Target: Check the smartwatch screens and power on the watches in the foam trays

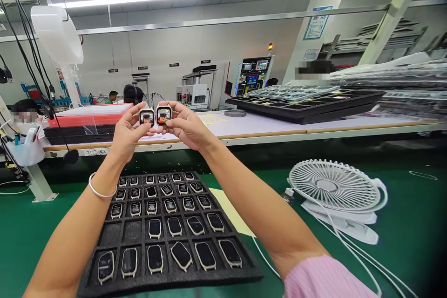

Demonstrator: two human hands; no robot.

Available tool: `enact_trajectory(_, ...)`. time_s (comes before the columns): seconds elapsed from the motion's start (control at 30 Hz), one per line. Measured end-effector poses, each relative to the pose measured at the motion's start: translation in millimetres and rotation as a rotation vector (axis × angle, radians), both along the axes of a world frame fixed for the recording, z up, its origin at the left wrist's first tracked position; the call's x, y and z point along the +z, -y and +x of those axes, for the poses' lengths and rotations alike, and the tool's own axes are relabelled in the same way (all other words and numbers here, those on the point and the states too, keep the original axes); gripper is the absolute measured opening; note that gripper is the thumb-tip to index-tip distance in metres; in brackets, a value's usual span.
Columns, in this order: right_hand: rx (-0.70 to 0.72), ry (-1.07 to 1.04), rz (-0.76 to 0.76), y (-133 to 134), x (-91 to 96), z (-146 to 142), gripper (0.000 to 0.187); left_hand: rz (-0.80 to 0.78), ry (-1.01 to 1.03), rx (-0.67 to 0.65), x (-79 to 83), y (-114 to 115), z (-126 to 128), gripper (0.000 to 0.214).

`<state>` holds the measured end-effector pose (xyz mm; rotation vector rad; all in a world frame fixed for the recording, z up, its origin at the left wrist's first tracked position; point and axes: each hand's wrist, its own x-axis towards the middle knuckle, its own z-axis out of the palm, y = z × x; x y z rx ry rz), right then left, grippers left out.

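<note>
My left hand point(130, 129) grips a smartwatch case point(146, 118) by its edges, thumb low on its face. Right beside it, my right hand point(185, 123) pinches a second smartwatch case point(164, 115). Both screens are lit, face me and carry a picture; neither case has a strap. Below my hands lies a black foam tray point(167, 284) with rows of strapless watches in square pockets. Two pockets at the left of its second row from the front hold nothing. Several watches in the back rows show small text, while the front ones have dark screens.
A white fan point(335, 191) with its cable lies on the green bench point(401, 214) at right. Across the back, a raised shelf point(272, 137) bears black trays point(307, 104) and a red-and-black stack point(87, 121). A white pen holder point(26, 151) hangs at left. People sit beyond.
</note>
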<state>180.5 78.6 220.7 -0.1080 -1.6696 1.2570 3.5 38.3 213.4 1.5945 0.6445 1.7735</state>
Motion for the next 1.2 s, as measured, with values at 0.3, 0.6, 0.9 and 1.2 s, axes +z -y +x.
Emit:
enact_trajectory(0.3,-0.001,0.078,-0.147,13.8,-79.8,6.1,0.049,-0.163,-0.044,0.007,-77.0,11.0,-0.4,0.063)
enact_trajectory(0.6,0.031,0.089,-0.454,16.1,-184.6,0.5,0.049,-0.484,-0.055,-0.033,-170.1,20.6,-8.8,0.065)
enact_trajectory(0.9,0.086,0.123,-0.551,11.7,-225.8,1.3,0.042,-0.587,-0.060,0.016,-202.9,18.8,-7.5,0.054)
enact_trajectory(1.2,0.082,0.142,-0.564,15.8,-232.3,7.6,0.046,-0.623,-0.078,-0.035,-210.1,23.5,-7.0,0.054)
